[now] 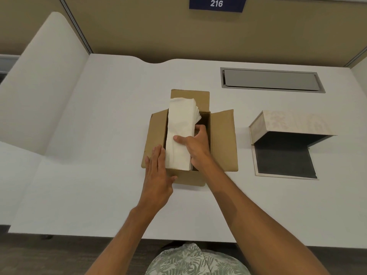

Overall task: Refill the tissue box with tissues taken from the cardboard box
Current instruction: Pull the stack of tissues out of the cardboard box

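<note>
A brown cardboard box point(223, 139) stands open in the middle of the white desk, flaps spread. A tall stack of white tissues point(180, 126) rises out of its left half. My right hand point(195, 146) grips the stack, thumb across its top face and fingers curled round its right side inside the box. My left hand point(157, 171) lies flat, fingers together, against the box's left flap and front wall. To the right the beige patterned tissue box point(286, 124) lies tipped open, its dark empty inside point(284, 157) facing up.
The white desk point(99, 135) has a grey recessed cable hatch point(272, 80) at the back right. Tan partition walls close the back, with a blue sign reading 216 point(216, 3). A white side panel point(39, 80) stands at the left.
</note>
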A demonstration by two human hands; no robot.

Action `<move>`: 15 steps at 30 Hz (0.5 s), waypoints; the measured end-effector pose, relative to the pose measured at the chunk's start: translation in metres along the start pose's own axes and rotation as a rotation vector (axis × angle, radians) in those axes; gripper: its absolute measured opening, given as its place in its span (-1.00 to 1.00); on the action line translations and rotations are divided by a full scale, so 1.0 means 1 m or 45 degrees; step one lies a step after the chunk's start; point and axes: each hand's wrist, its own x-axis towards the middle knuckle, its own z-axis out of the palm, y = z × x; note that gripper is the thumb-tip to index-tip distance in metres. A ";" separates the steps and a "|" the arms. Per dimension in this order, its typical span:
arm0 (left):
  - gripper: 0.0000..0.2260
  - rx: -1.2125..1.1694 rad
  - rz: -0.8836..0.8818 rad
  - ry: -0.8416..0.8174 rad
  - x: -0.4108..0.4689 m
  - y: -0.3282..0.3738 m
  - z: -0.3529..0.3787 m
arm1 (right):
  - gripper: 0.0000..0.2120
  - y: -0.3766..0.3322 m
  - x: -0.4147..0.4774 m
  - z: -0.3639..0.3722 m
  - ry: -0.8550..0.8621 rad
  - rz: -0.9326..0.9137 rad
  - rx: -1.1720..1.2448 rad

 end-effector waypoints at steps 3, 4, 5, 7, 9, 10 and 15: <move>-0.15 0.001 -0.024 0.000 0.000 -0.001 0.000 | -0.27 -0.009 -0.010 -0.004 -0.030 -0.036 0.063; -0.14 -0.020 -0.034 -0.002 -0.001 -0.002 0.000 | -0.27 -0.012 -0.014 -0.006 -0.041 -0.048 0.081; -0.13 -0.046 -0.043 -0.004 -0.001 -0.002 -0.001 | -0.27 -0.016 -0.018 -0.008 -0.053 -0.058 0.097; -0.10 -0.094 -0.052 -0.011 -0.002 -0.003 -0.002 | -0.27 -0.024 -0.027 -0.014 -0.073 -0.083 0.120; -0.06 -0.122 -0.060 -0.016 -0.003 -0.004 -0.005 | -0.28 -0.031 -0.036 -0.022 -0.094 -0.126 0.114; -0.06 -0.129 -0.058 -0.020 -0.005 -0.004 -0.007 | -0.28 -0.035 -0.041 -0.027 -0.105 -0.148 0.118; -0.21 -0.333 -0.061 0.054 -0.011 0.017 -0.023 | -0.30 -0.053 -0.060 -0.056 -0.162 -0.229 0.152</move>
